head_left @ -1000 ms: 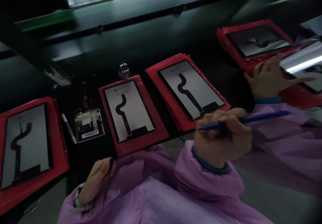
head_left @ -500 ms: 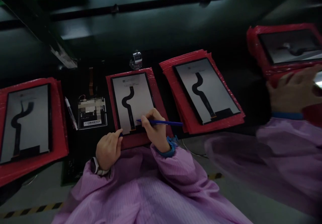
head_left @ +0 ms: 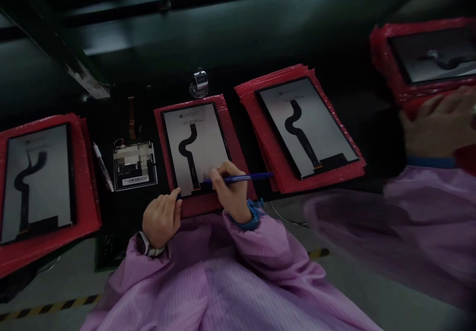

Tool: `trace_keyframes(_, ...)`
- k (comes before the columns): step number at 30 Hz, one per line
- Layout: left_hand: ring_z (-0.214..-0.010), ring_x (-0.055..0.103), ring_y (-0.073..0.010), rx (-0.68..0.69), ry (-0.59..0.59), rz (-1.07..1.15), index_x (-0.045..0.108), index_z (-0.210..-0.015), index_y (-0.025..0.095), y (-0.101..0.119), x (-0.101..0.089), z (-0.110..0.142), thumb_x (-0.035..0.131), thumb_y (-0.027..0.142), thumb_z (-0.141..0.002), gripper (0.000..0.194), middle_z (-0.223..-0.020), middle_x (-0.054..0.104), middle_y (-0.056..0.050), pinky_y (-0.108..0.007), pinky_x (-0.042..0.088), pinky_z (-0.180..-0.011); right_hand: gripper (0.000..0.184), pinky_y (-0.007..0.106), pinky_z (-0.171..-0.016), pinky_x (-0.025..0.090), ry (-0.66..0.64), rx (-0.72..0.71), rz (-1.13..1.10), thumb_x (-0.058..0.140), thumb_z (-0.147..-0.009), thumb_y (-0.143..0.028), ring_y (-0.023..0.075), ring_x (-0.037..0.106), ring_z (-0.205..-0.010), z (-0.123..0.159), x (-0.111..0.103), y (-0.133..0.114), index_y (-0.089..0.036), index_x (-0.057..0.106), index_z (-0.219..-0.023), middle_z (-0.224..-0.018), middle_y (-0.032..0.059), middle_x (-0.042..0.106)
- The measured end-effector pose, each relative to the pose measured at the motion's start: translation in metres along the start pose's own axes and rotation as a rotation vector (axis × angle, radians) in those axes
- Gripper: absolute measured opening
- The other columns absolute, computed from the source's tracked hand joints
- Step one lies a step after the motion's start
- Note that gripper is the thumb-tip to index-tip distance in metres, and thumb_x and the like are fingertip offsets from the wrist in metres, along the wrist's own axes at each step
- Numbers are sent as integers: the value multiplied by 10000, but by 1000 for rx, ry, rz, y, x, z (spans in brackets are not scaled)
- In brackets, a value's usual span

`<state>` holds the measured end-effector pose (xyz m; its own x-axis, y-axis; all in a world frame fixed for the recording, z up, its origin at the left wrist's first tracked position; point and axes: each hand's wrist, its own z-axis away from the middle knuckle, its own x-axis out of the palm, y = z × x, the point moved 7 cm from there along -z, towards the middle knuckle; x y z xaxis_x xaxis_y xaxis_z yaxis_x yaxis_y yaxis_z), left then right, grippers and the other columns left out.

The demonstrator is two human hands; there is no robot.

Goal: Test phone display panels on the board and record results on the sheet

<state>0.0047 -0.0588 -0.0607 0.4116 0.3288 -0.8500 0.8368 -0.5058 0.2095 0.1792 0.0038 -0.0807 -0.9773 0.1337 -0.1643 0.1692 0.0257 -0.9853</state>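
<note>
My right hand (head_left: 231,192) grips a blue pen (head_left: 245,177), its tip on the lower end of a screen panel (head_left: 203,140) with a black curved flex cable. The panel lies on a red tray (head_left: 238,167) in front of me. My left hand (head_left: 161,218), with a watch on its wrist, is curled at the tray's lower left corner. A small dark blue bit shows at its fingertips; I cannot make out what it is.
Similar panels lie on red tray stacks at the left (head_left: 87,212) and right (head_left: 275,172). A circuit board (head_left: 134,165), a white pen (head_left: 103,166) and a tally counter (head_left: 200,81) sit on the dark bench. A co-worker's hand (head_left: 439,123) rests on another red tray (head_left: 383,58) at the far right.
My right hand came down from mid-air to the middle panel with the pen. My left hand moved up to the tray's corner. The view shifted right and down.
</note>
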Motion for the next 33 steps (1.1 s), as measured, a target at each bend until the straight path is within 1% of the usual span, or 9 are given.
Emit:
trace_keyframes(3, -618, 642, -172, 0, 8, -10, 606, -1256, 135, -2, 1, 1, 439, 164, -1024, 287, -747, 709, -36, -291, 442, -630, 219, 236, -467, 353, 120, 37, -284, 563, -933, -346, 96, 483, -489, 0, -26, -4, -224, 522, -755, -601, -49, 509)
trace_keyframes(6, -644, 649, -169, 7, 25, -19, 624, -1191, 123, -4, 1, 2, 468, 169, -1018, 238, -821, 740, -66, -285, 450, -654, 132, 256, -498, 409, 228, -136, -362, 586, -940, -339, 109, 552, -546, -3, -72, -20, -230, 629, -879, -719, -20, 595)
trace_keyframes(9, -644, 638, -162, 19, 37, -16, 634, -1171, 110, -5, 2, 1, 490, 151, -1009, 221, -840, 743, -77, -275, 453, -671, 89, 277, -567, 430, 416, -310, -194, 668, -872, -272, 111, 562, -597, -6, -138, -30, -218, 646, -805, -776, -8, 607)
trace_keyframes(12, -653, 643, -165, 13, 43, -29, 654, -1159, 105, -9, 3, -1, 516, 150, -1003, 213, -842, 747, -84, -273, 451, -673, 133, 281, -585, 425, 582, -331, -2, 703, -824, -245, 108, 529, -590, -13, -199, -22, -228, 589, -757, -713, -28, 541)
trace_keyframes(14, -659, 652, -169, -1, 50, -42, 669, -1163, 118, -12, 5, 0, 536, 162, -998, 216, -861, 757, -86, -276, 452, -672, 160, 271, -562, 406, 633, -310, 99, 698, -835, -281, 99, 514, -578, -24, -229, -10, -240, 559, -769, -694, -35, 508)
trace_keyframes(16, -664, 659, -172, -19, 52, -45, 679, -1179, 135, -16, 7, 0, 548, 172, -995, 229, -886, 767, -85, -279, 455, -672, 241, 259, -508, 356, 663, -316, 158, 667, -856, -343, 83, 462, -518, -36, -248, 3, -242, 498, -718, -638, -50, 466)
trace_keyframes(19, -701, 677, -182, -42, 41, -29, 689, -1194, 141, -20, 9, 1, 560, 176, -989, 245, -948, 777, -98, -286, 468, -679, 374, 247, -470, 297, 616, -297, 205, 638, -864, -415, 68, 373, -448, -55, -257, 23, -241, 405, -629, -526, -81, 390)
trace_keyframes(23, -715, 678, -196, -79, 20, -47, 697, -1203, 153, -24, 10, 0, 555, 183, -994, 255, -927, 774, -95, -298, 468, -674, 386, 245, -497, 296, 512, -207, 235, 632, -853, -381, 68, 371, -474, -67, -252, 42, -234, 383, -598, -498, -79, 379)
trace_keyframes(33, -724, 683, -199, -66, 14, -96, 683, -1207, 141, -21, 11, -3, 540, 183, -999, 256, -913, 763, -105, -296, 447, -649, 347, 268, -516, 278, 449, -188, 331, 593, -856, -291, 84, 346, -517, -65, -244, 40, -231, 373, -594, -547, -55, 371)
